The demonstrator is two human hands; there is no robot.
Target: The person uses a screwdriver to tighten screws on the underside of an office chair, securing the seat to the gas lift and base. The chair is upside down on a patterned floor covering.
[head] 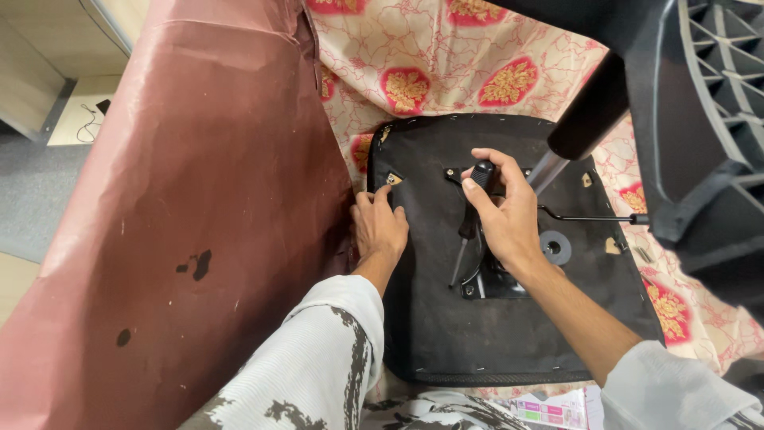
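An upturned chair seat (446,326) with a black fabric underside lies on a floral cloth (446,56). My right hand (505,215) grips the black handle of a screwdriver (471,219), whose shaft points down at the metal mechanism plate (497,283) bolted to the seat's middle. My left hand (378,227) rests flat on the seat's left edge, fingers spread, beside the maroon chair back (183,199). A thin lever (593,217) sticks out from the mechanism to the right.
A black plastic chair base and column (684,119) loom at the upper right. A black round washer (555,247) lies on the seat. A printed paper package (553,410) sits at the bottom edge. A cable lies on the floor at far left.
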